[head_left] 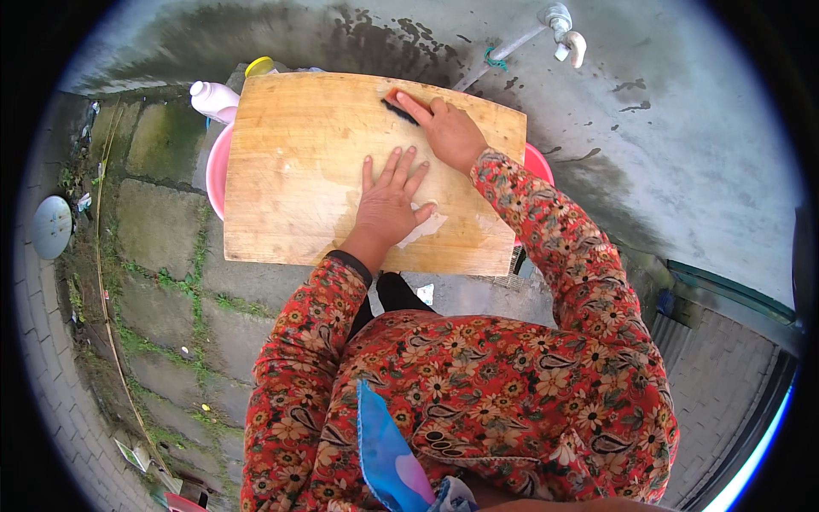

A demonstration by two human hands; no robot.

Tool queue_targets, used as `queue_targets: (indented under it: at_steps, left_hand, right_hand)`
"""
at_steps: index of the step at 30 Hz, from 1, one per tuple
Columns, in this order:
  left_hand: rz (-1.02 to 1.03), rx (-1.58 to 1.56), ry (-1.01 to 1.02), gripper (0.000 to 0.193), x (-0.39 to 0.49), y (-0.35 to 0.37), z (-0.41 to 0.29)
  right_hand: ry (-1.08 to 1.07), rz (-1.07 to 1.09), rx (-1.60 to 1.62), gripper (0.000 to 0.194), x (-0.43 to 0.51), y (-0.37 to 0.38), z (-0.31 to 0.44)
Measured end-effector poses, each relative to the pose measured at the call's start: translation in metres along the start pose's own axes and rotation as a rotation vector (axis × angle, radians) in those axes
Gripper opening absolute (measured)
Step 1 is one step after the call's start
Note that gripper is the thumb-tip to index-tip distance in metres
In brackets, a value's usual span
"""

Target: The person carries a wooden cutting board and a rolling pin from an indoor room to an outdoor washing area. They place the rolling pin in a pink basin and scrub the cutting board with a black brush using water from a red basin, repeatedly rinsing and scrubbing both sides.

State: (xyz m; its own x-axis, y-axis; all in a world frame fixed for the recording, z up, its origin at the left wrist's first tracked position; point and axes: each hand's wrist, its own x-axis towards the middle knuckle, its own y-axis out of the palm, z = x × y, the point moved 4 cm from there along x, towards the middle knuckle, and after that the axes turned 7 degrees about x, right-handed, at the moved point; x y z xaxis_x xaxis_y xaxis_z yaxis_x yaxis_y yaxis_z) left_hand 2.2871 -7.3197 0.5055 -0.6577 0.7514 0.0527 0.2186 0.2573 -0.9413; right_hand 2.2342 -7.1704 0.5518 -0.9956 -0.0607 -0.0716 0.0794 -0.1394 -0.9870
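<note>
A large wooden board [288, 166] lies across a pink basin [219, 169], whose rim shows at both sides. My right hand [451, 131] grips a scrubbing brush [409, 105] with a reddish-brown back and dark bristles; the bristles are at the board's surface near its far edge. Spread flat on the middle of the board, my left hand [390, 201] holds nothing. Wet patches surround it, and a whitish puddle [425, 229] lies beside its thumb.
Beyond the board's far left corner are a pale pink bottle [214, 99] and a yellow lid [259, 66]. A tap [560, 25] and pipe [505, 54] run along the concrete wall [691, 141]. Mossy paving slabs [160, 224] lie at the left.
</note>
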Motion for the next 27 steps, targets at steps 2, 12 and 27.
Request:
queue_targets:
  at_steps: [2, 12, 27]
  left_hand:
    - [-0.008, -0.018, 0.011, 0.066, 0.000, -0.001, -0.001]
    - [-0.054, -0.018, 0.019, 0.068, 0.000, -0.003, -0.002]
    - [0.030, 0.018, 0.002, 0.073, 0.008, 0.008, -0.007]
  right_hand:
    - [0.076, -0.125, 0.047, 0.071, 0.016, -0.003, 0.001]
    - [0.056, -0.082, -0.002, 0.078, 0.024, 0.012, 0.008]
    - [0.380, -0.246, 0.009, 0.075, -0.078, 0.027, -0.052]
